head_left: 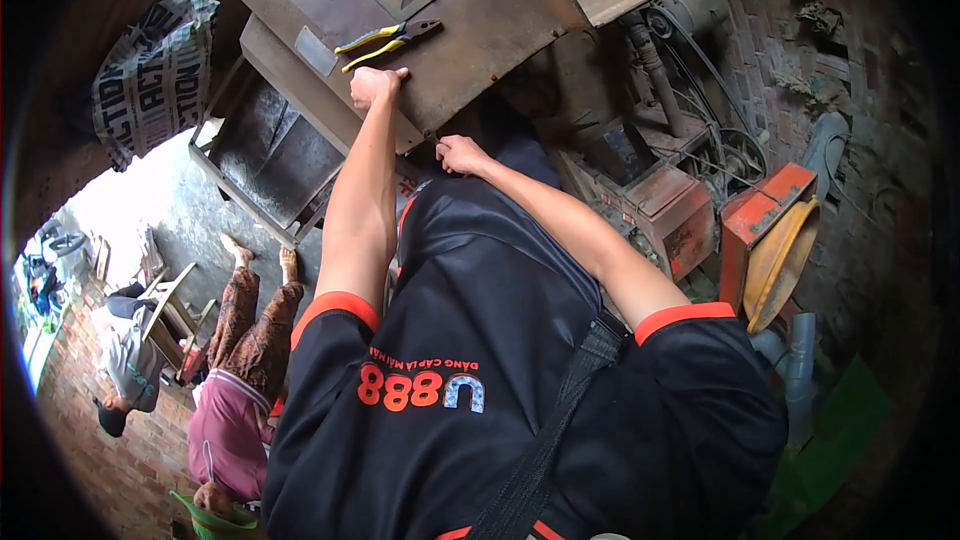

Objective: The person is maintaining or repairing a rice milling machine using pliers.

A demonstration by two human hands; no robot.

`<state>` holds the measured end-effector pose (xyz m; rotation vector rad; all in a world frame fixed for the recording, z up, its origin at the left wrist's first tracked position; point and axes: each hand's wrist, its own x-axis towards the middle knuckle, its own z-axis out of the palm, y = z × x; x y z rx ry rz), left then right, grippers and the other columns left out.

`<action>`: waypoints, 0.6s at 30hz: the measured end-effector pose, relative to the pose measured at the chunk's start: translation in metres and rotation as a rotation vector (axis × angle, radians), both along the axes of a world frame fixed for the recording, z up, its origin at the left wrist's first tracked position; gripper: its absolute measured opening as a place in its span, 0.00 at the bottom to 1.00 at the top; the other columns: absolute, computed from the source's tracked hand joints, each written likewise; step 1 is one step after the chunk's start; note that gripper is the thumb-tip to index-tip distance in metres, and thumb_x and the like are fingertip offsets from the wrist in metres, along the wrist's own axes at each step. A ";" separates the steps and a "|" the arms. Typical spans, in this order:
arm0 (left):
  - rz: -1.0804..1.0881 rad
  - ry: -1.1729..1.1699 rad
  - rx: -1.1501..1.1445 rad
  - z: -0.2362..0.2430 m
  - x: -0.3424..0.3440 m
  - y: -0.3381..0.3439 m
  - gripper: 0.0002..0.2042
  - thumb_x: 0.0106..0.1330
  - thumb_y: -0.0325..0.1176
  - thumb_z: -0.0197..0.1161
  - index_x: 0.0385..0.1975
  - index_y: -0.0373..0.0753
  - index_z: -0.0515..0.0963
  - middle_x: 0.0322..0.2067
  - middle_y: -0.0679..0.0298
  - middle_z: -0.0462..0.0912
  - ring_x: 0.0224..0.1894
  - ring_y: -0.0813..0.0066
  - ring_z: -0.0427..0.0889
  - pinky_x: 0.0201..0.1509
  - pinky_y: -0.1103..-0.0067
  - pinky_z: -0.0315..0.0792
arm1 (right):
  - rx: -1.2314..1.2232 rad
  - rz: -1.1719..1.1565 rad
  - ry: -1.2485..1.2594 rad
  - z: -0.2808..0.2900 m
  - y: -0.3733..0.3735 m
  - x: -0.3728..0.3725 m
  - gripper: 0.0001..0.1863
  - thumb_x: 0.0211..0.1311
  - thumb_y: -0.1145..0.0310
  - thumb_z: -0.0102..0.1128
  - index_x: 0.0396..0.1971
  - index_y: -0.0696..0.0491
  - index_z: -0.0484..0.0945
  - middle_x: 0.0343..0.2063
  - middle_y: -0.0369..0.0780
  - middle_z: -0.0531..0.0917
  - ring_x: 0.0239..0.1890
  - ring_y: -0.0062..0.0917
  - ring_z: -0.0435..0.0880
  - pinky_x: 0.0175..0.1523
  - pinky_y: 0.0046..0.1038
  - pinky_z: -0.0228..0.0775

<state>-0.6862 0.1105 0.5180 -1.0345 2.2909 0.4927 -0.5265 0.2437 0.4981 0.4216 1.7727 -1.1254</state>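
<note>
A brown metal machine housing (470,40) slants across the top of the view. On its face lie pliers (390,43) with yellow and black handles. Just below those handles, my left hand (376,87) rests against the housing, fingers curled in and thumb stretched out to the right; anything inside the curl is hidden. My right hand (461,154) is lower, by the housing's bottom corner, close to a small bolt (430,136). Its fingers are drawn together, and what they hold, if anything, is too small to make out.
A dark metal tray (268,145) stands left of the housing. To the right are a belt-driven mechanism (715,145), a red metal box (672,215) and an orange-yellow chute (780,260). Two people, one in a pink top (225,430), are at the lower left.
</note>
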 end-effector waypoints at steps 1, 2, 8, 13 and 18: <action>-0.003 0.002 -0.002 -0.003 0.001 -0.002 0.31 0.36 0.51 0.77 0.37 0.35 0.79 0.40 0.56 0.82 0.43 0.63 0.81 0.45 0.73 0.75 | -0.002 -0.003 0.002 0.003 -0.001 -0.002 0.17 0.65 0.61 0.42 0.30 0.58 0.75 0.20 0.37 0.79 0.21 0.20 0.78 0.19 0.26 0.68; -0.002 0.003 -0.016 -0.004 0.001 -0.002 0.31 0.36 0.51 0.77 0.38 0.35 0.79 0.40 0.56 0.81 0.43 0.63 0.81 0.45 0.73 0.75 | 0.019 0.016 -0.007 0.005 -0.001 -0.004 0.18 0.65 0.59 0.42 0.29 0.58 0.75 0.20 0.37 0.80 0.20 0.20 0.78 0.20 0.26 0.68; 0.044 0.010 0.028 0.003 -0.006 0.007 0.28 0.37 0.46 0.78 0.37 0.36 0.79 0.41 0.57 0.81 0.45 0.63 0.80 0.49 0.71 0.73 | 0.096 0.145 0.046 -0.017 0.002 -0.004 0.24 0.66 0.53 0.43 0.25 0.60 0.78 0.20 0.43 0.81 0.21 0.27 0.81 0.32 0.30 0.73; 0.020 0.018 -0.008 0.004 -0.003 0.000 0.28 0.37 0.46 0.78 0.37 0.36 0.80 0.41 0.57 0.81 0.44 0.64 0.80 0.48 0.72 0.74 | 0.138 0.310 0.046 -0.008 0.001 -0.013 0.27 0.65 0.52 0.41 0.26 0.61 0.80 0.24 0.48 0.82 0.35 0.41 0.81 0.45 0.38 0.70; -0.001 0.042 0.006 0.006 -0.009 0.010 0.27 0.38 0.46 0.77 0.37 0.37 0.80 0.40 0.58 0.82 0.44 0.65 0.80 0.47 0.72 0.74 | 0.261 0.528 0.363 -0.024 0.045 -0.037 0.29 0.57 0.43 0.51 0.28 0.60 0.80 0.33 0.52 0.80 0.39 0.46 0.79 0.44 0.41 0.71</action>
